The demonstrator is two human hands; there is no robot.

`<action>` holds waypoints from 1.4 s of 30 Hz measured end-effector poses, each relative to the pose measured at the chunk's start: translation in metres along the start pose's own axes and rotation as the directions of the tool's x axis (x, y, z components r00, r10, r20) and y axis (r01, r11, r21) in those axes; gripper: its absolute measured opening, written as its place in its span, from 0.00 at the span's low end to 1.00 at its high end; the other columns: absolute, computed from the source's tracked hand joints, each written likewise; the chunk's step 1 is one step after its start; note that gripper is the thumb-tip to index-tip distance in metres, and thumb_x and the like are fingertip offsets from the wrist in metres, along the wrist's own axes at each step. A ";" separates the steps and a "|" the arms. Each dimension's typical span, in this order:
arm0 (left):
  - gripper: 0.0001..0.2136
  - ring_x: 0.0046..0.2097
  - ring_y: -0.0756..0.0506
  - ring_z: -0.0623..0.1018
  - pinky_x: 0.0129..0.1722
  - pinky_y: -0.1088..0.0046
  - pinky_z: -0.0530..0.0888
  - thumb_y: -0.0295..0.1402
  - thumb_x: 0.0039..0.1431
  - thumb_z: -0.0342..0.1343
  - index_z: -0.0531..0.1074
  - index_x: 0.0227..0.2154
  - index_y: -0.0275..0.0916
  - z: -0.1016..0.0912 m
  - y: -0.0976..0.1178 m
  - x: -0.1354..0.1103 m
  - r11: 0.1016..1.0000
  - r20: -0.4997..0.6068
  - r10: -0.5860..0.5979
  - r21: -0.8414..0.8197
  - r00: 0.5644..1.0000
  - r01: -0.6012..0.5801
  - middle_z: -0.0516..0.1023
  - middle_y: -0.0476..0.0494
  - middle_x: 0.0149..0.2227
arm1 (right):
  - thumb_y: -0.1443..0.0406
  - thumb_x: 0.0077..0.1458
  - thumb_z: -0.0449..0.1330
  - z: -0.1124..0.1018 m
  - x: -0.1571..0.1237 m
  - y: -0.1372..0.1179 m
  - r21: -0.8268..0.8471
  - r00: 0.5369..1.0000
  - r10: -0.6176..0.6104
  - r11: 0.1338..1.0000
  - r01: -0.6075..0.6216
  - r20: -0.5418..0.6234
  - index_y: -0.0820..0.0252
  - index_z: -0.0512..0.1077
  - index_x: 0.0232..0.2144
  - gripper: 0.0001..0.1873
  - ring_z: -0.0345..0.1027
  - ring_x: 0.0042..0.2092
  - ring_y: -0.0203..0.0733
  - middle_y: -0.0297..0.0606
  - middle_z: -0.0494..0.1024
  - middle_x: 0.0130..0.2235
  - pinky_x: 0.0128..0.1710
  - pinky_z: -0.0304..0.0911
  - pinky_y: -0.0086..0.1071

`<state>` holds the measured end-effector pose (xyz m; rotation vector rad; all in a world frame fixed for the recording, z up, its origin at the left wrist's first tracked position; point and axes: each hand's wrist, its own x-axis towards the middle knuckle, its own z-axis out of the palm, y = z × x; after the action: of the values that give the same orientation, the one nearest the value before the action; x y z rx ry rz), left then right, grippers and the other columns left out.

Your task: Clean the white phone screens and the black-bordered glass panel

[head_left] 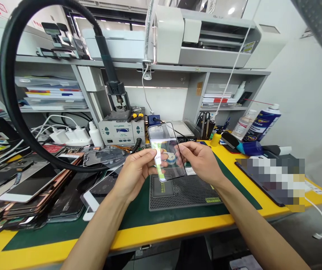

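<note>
A clear phone screen glass (167,144) with a thin black border is held up over the bench, tilted. My left hand (140,167) pinches its left edge, thumb in front and fingers behind. Along its right edge my right hand (199,157) grips it between thumb and fingers. Through the glass show my fingertips, a white and green patch, and a round blue-and-white item, partly hidden. Below lies a dark grey textured repair mat (189,191) on a green mat (138,217).
Stacked phones and screens (28,187) fill the left side. A hot air station (123,129) with a thick black hose (9,93) stands behind. To the right are a blue spray can (262,122), a clear bottle (242,125) and a dark flat device (258,183).
</note>
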<state>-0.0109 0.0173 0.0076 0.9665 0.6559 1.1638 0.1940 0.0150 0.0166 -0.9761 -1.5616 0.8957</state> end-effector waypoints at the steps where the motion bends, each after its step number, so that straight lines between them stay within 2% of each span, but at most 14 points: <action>1: 0.06 0.33 0.45 0.83 0.34 0.71 0.81 0.32 0.62 0.63 0.81 0.34 0.34 0.000 0.000 0.000 1.000 -0.003 -0.001 0.003 1.000 0.001 0.84 0.38 0.35 | 0.54 0.64 0.61 0.000 0.000 0.000 -0.001 1.000 -0.007 1.000 0.007 -0.006 0.63 0.75 0.36 0.16 0.69 0.26 0.36 0.35 0.76 0.25 0.29 0.67 0.34; 4: 0.06 0.35 0.45 0.83 0.35 0.71 0.81 0.32 0.63 0.62 0.81 0.35 0.34 0.000 -0.001 0.001 1.000 -0.006 0.003 0.017 1.000 -0.003 0.85 0.38 0.37 | 0.56 0.61 0.65 -0.001 0.001 0.004 0.045 0.998 -0.031 0.998 0.033 -0.048 0.61 0.74 0.42 0.14 0.70 0.26 0.37 0.33 0.77 0.26 0.28 0.68 0.33; 6: 0.07 0.36 0.44 0.84 0.35 0.71 0.81 0.33 0.63 0.63 0.81 0.37 0.35 0.000 -0.001 0.001 1.000 0.002 0.003 0.026 1.000 -0.003 0.85 0.38 0.38 | 0.57 0.59 0.67 -0.002 0.002 0.006 0.074 0.997 -0.046 0.996 0.051 -0.067 0.60 0.74 0.42 0.14 0.71 0.26 0.37 0.33 0.77 0.27 0.28 0.69 0.34; 10: 0.09 0.37 0.43 0.84 0.36 0.69 0.82 0.35 0.61 0.64 0.82 0.40 0.35 0.001 -0.001 -0.001 0.998 0.000 0.012 0.067 1.000 -0.012 0.85 0.37 0.39 | 0.59 0.60 0.65 -0.005 0.001 0.006 0.042 0.999 -0.032 0.999 0.033 -0.025 0.61 0.77 0.39 0.11 0.72 0.27 0.38 0.36 0.79 0.28 0.29 0.70 0.35; 14: 0.13 0.40 0.42 0.83 0.36 0.68 0.81 0.39 0.61 0.65 0.81 0.42 0.36 0.004 -0.002 -0.001 0.987 -0.031 0.064 0.149 0.997 -0.058 0.84 0.37 0.42 | 0.61 0.56 0.64 -0.008 0.000 0.001 0.031 0.999 0.007 0.999 -0.008 0.040 0.62 0.80 0.39 0.11 0.72 0.28 0.39 0.40 0.81 0.32 0.31 0.70 0.36; 16: 0.14 0.40 0.42 0.83 0.36 0.68 0.81 0.41 0.61 0.65 0.81 0.44 0.36 0.005 -0.004 -0.001 0.979 -0.054 0.091 0.190 0.994 -0.079 0.84 0.37 0.41 | 0.60 0.54 0.65 -0.008 0.000 0.001 -0.030 1.000 -0.014 0.999 0.015 0.015 0.62 0.81 0.38 0.12 0.74 0.32 0.41 0.43 0.82 0.37 0.32 0.70 0.36; 18: 0.16 0.39 0.43 0.82 0.37 0.66 0.81 0.42 0.61 0.65 0.81 0.44 0.35 0.006 -0.006 0.001 0.971 -0.076 0.113 0.219 0.991 -0.094 0.84 0.38 0.40 | 0.59 0.53 0.67 -0.007 0.001 0.002 -0.168 0.996 -0.069 0.984 0.058 -0.058 0.61 0.82 0.37 0.12 0.73 0.36 0.42 0.44 0.80 0.42 0.33 0.68 0.35; 21: 0.17 0.41 0.41 0.82 0.40 0.63 0.82 0.43 0.61 0.64 0.81 0.46 0.36 0.005 -0.009 0.002 0.965 -0.099 0.141 0.238 0.985 -0.114 0.84 0.37 0.41 | 0.57 0.53 0.68 -0.004 0.002 0.004 -0.262 0.993 -0.060 0.965 0.033 -0.098 0.61 0.82 0.35 0.13 0.72 0.36 0.42 0.43 0.80 0.40 0.34 0.67 0.35; 24: 0.17 0.43 0.40 0.83 0.43 0.59 0.82 0.41 0.62 0.64 0.80 0.48 0.36 0.004 -0.010 0.001 0.972 -0.097 0.121 0.216 0.988 -0.098 0.84 0.36 0.45 | 0.56 0.52 0.69 -0.003 0.003 0.005 -0.219 0.994 0.051 0.973 -0.072 -0.098 0.62 0.82 0.32 0.14 0.70 0.32 0.40 0.40 0.81 0.32 0.32 0.65 0.34; 27: 0.16 0.45 0.38 0.84 0.47 0.57 0.81 0.39 0.63 0.64 0.80 0.49 0.36 0.005 -0.010 0.001 0.985 -0.077 0.081 0.159 0.994 -0.068 0.83 0.34 0.48 | 0.55 0.49 0.71 -0.003 0.003 0.005 -0.176 0.989 0.085 0.979 -0.106 -0.122 0.62 0.81 0.30 0.15 0.67 0.29 0.38 0.37 0.80 0.28 0.30 0.63 0.32; 33: 0.13 0.46 0.37 0.84 0.47 0.57 0.82 0.35 0.65 0.62 0.79 0.49 0.34 0.007 -0.008 0.001 0.996 -0.061 0.032 0.087 0.998 -0.027 0.82 0.31 0.51 | 0.54 0.47 0.72 -0.003 0.004 0.009 -0.084 0.983 0.095 0.990 -0.109 -0.156 0.62 0.81 0.29 0.16 0.67 0.30 0.38 0.38 0.81 0.29 0.29 0.61 0.31; 42: 0.13 0.47 0.38 0.84 0.48 0.59 0.82 0.35 0.66 0.60 0.80 0.49 0.35 0.004 -0.010 0.003 0.995 -0.051 0.028 0.099 0.998 -0.023 0.81 0.32 0.53 | 0.55 0.48 0.73 -0.002 0.001 0.006 -0.006 0.982 0.116 0.993 -0.118 -0.148 0.61 0.82 0.29 0.14 0.71 0.30 0.37 0.40 0.84 0.30 0.31 0.64 0.31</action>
<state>-0.0022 0.0179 0.0005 1.0330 0.7506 1.1910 0.1963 0.0185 0.0115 -1.1291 -1.3990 0.8728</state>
